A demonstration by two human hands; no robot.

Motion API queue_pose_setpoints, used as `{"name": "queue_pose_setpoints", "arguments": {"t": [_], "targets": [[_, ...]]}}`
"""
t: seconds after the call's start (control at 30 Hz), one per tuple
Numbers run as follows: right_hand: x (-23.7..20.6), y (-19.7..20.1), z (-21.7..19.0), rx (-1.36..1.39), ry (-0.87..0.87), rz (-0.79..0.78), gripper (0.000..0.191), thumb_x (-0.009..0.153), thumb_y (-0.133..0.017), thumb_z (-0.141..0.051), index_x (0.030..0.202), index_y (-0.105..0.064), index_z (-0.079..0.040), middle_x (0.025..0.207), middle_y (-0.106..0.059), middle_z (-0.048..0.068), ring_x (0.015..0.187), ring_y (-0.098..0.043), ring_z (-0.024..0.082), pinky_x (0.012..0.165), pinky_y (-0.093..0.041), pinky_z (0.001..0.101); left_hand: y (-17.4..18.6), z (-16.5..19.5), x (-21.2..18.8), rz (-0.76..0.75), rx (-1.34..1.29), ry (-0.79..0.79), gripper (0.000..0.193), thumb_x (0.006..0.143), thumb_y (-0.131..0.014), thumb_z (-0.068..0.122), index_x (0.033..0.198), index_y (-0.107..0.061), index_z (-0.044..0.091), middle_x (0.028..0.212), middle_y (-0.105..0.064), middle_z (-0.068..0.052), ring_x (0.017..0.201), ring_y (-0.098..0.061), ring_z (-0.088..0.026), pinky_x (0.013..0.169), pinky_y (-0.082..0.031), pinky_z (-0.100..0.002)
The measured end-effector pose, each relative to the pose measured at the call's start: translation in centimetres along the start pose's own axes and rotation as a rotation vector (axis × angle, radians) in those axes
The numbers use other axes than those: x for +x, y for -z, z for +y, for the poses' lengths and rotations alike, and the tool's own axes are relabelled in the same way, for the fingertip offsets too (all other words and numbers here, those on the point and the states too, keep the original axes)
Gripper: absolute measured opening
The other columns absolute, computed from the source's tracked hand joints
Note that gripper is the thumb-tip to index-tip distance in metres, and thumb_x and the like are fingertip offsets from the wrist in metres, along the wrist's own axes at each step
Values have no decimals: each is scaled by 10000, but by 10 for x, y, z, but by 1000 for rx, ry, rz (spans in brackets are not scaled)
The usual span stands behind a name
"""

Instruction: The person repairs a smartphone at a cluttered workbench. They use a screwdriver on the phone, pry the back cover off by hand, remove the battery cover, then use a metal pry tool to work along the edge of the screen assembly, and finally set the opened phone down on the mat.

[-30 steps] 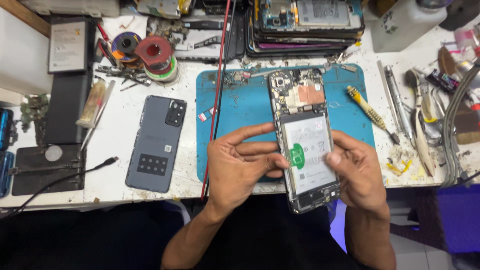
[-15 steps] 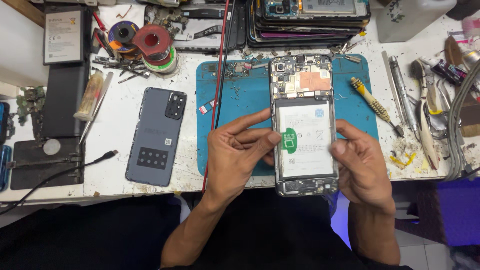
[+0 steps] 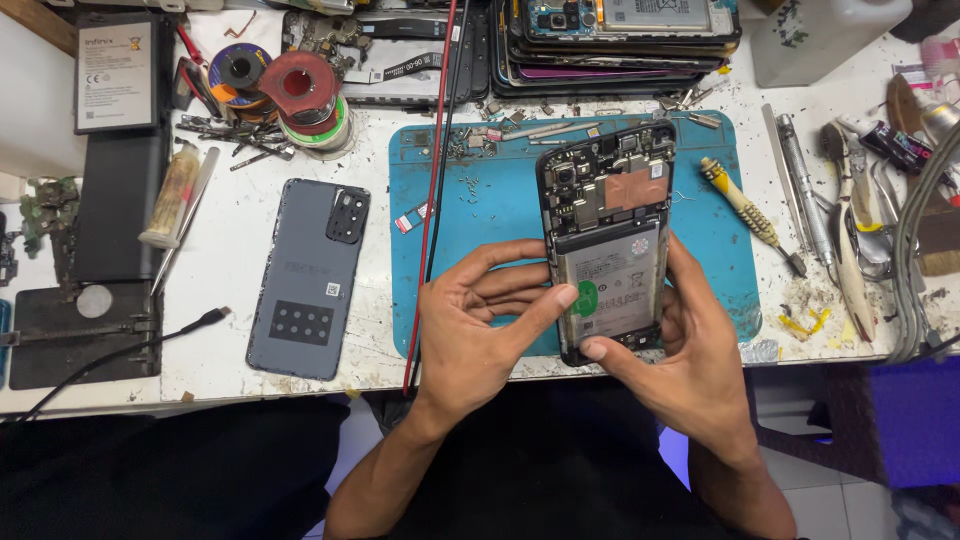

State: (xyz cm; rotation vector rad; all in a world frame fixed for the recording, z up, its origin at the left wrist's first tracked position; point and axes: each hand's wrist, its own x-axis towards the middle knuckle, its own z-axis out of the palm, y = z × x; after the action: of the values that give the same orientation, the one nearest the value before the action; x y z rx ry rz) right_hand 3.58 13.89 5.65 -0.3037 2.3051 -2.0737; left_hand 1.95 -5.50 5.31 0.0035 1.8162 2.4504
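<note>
Phone (image 3: 608, 240), back cover off, battery and board exposed: held above the blue mat (image 3: 480, 210), your left hand (image 3: 480, 325) closed on its left edge, thumb on the battery; your right hand (image 3: 690, 350) closed around its lower right. Grey back cover (image 3: 305, 280) lies well apart on the left; yellow-handled screwdriver (image 3: 745, 212) on the right.

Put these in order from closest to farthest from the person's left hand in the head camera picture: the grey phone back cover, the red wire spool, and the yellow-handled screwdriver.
Measured from the left hand:
1. Grey phone back cover, just to the hand's left on the white table.
2. Yellow-handled screwdriver, to the right, at the edge of the blue mat, beyond the opened phone.
3. Red wire spool, up at the back left.
</note>
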Motion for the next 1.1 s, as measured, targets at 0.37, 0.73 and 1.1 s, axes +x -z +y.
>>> {"name": "queue_pose_setpoints", "arguments": {"t": [0.37,0.73,1.1], "targets": [[-2,-6,-2,-11,-5,21,988,801,-796,29,1600,-218,80,1420,-572,201,1280,-630,239,1051,-577,367,3,-3,2,-15,-5,3,429,873,-793,17,1265,-640,-67,1089,-788,-215,965,-789,-205,856,-652,-270],[-1,-12,-6,-104,41,43,1119,739,-887,-75,1624,-215,59,1482,-525,180,1365,-558,257,1135,-490,384,4,-5,1,-25,-104,67,447,869,-784,-3,1277,-619,-83,1113,-768,-246,976,-782,-235,847,-677,-315],[31,32,-16,-646,36,-172,1285,559,-927,-217,1617,-217,-55,1352,-554,207,1208,-602,323,1027,-499,410,38,24,-17,-126,669,-150,379,826,-915,212,988,-640,8,915,-756,-79,839,-783,-172,760,-641,-300]]}}
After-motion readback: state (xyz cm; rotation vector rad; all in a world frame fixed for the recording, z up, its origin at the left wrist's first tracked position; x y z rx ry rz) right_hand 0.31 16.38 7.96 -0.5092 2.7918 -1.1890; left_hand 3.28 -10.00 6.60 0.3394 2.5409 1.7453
